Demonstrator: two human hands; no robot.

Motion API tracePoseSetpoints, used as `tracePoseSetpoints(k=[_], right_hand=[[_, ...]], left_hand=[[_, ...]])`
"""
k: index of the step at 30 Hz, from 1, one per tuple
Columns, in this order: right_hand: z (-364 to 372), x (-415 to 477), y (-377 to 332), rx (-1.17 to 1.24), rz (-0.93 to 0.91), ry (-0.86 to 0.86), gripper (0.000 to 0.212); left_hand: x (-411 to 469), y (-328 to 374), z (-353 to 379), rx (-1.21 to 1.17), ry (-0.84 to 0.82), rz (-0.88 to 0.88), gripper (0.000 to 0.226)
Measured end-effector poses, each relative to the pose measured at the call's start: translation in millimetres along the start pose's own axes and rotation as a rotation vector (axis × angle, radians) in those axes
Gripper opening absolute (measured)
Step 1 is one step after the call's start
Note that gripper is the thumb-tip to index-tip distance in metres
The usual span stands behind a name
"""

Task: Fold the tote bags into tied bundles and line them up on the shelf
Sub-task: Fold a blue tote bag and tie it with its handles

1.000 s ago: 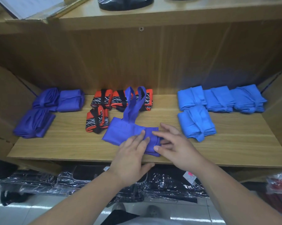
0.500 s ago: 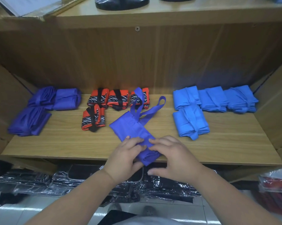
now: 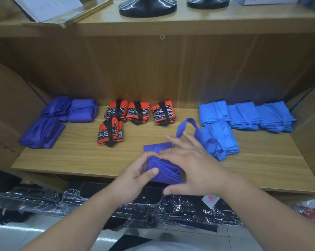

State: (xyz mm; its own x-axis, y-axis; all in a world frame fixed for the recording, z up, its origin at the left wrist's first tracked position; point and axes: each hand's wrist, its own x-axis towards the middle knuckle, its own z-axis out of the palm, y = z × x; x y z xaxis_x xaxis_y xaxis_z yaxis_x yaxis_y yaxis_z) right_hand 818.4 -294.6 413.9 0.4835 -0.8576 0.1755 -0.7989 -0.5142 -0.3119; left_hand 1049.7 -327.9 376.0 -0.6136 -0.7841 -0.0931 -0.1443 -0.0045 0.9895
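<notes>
Pinching the folded near end of the purple tote bag [image 3: 164, 173] at the shelf's [image 3: 80, 156] front edge, the left hand [image 3: 133, 178] has its grip closed on the cloth. The right hand [image 3: 193, 167] presses it flat, grip open. The bag's long axis runs front to back, with its handle [image 3: 180, 130] pointing back-right. Along the back edge lie purple bundles [image 3: 62, 118], orange-black bundles [image 3: 133, 113] and light blue bundles [image 3: 243, 115].

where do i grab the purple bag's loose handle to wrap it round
Probably the handle loop at its top bend, from the far side with the right hand: it arches free beyond the folded purple bag, whose near end the left hand pinches.
</notes>
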Motion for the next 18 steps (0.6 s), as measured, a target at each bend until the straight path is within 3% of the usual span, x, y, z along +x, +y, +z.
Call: tracePoseSetpoints(k=[5,12,18], right_hand=[[5,10,19,-0.065,0.189,-0.108,0.105],[29,10,24,0.161,0.417,0.029,0.076],[37,19,28,0.203,0.321,-0.004,0.073]], left_hand=[[4,6,2,-0.076,0.113,-0.032,0.017],[14,3,5,-0.052,0.302,-0.129,0.023],[27,7,-4,-0.022,0.266,-0.237,0.022]])
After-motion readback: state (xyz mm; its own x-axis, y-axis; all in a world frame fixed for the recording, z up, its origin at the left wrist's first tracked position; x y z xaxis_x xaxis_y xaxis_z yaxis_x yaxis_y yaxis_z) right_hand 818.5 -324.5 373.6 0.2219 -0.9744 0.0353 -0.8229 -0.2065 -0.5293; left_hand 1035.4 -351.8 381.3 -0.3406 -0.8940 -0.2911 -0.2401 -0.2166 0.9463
